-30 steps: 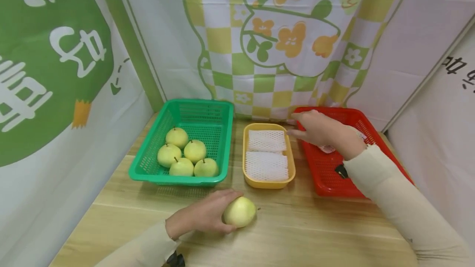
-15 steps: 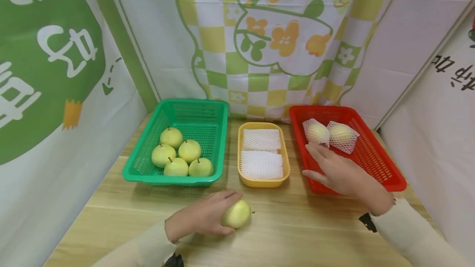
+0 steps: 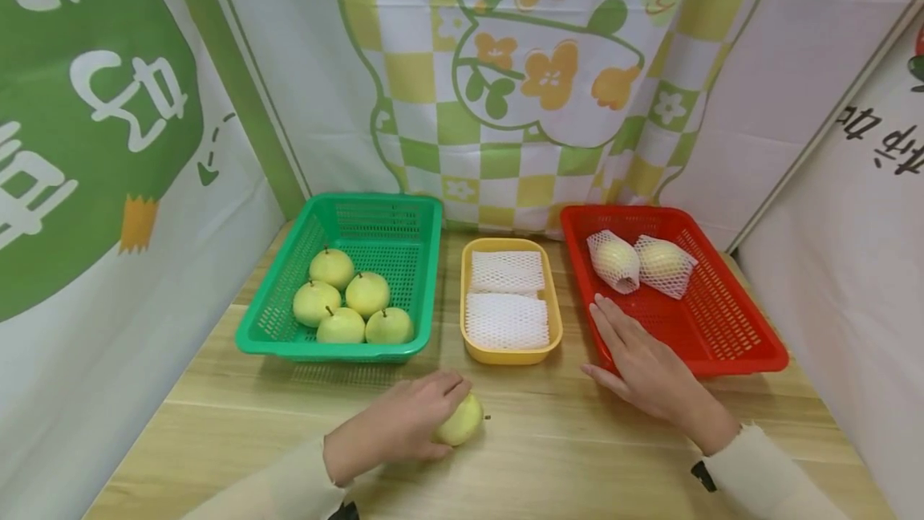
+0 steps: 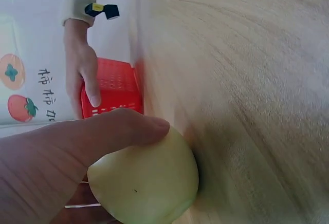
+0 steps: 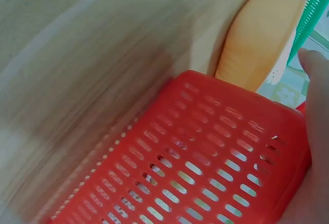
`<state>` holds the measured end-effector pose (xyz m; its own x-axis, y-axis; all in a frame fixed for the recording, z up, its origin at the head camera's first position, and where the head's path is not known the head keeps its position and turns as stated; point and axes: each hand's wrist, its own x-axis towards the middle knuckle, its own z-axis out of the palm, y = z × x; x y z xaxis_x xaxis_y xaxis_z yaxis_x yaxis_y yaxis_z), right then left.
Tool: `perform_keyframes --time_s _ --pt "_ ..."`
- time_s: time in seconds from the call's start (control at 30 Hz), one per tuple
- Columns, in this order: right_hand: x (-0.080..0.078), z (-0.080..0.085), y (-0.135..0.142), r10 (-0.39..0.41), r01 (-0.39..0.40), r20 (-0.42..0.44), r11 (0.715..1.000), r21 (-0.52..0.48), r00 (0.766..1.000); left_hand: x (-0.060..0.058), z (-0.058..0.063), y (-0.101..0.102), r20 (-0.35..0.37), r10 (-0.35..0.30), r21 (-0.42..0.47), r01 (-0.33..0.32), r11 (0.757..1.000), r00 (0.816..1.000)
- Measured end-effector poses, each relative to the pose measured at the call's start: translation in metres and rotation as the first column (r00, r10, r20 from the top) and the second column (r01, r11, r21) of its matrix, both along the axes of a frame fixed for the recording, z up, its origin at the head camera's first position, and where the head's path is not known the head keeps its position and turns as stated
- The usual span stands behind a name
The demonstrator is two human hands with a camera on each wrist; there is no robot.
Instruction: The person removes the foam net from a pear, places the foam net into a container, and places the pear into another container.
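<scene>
Premises: a small booth dressed like a fruit stall; whether it stands in a shop or elsewhere cannot be determined. Grounds: a checked, flowered curtain (image 3: 534,127) closes the back. A green-and-white hanging (image 3: 43,103) with large characters covers the left side; a white sheet (image 3: 830,247) with writing and fruit drawings covers the right. Basketed pears (image 3: 368,294) stand on a wood-grain table (image 3: 563,432).

Six bare pears (image 3: 367,294) show, five at left, one at lower centre; two netted pears (image 3: 613,260) at right, two net piles (image 3: 507,321), two baskets (image 3: 332,348), one yellow tray (image 3: 511,356), two hands (image 3: 404,425).
</scene>
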<state>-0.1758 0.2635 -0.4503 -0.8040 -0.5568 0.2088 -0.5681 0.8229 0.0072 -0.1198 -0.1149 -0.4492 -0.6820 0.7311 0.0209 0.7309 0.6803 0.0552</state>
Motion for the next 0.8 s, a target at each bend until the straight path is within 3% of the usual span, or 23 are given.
perform_keyframes --time_s 0.1,0.2,0.33,0.43,0.6,0.7,0.8 --pt "0.000 -0.004 0.000 -0.003 0.003 -0.048 1.000 0.000 0.999 0.001 0.002 -0.001 0.025 0.007 0.034 -0.008 0.999 1.000" --pt "0.000 -0.005 -0.001 -0.009 0.009 -0.064 1.000 -0.003 0.998 0.000 0.007 -0.005 0.081 0.006 0.127 -0.016 0.992 0.997" --pt "0.000 -0.006 -0.001 -0.021 0.021 -0.059 1.000 0.008 0.998 -0.002 0.019 -0.014 0.117 -0.005 0.282 -0.029 0.959 0.993" --pt "0.001 -0.007 -0.002 -0.027 0.029 -0.058 0.999 0.018 0.998 -0.007 0.037 -0.022 0.115 0.001 0.385 -0.046 0.922 0.993" --pt "0.001 -0.007 -0.001 -0.026 0.027 -0.068 1.000 0.016 0.997 -0.027 0.068 -0.038 0.053 0.051 0.503 -0.071 0.861 0.997" --pt "0.001 -0.007 -0.001 -0.022 0.022 -0.073 1.000 0.009 0.997 -0.045 0.082 -0.051 0.038 0.109 0.531 -0.113 0.840 0.993" --pt "0.000 -0.007 -0.001 -0.022 0.022 -0.071 1.000 0.009 0.997 -0.066 0.091 -0.062 0.049 0.169 0.515 -0.170 0.840 0.984"
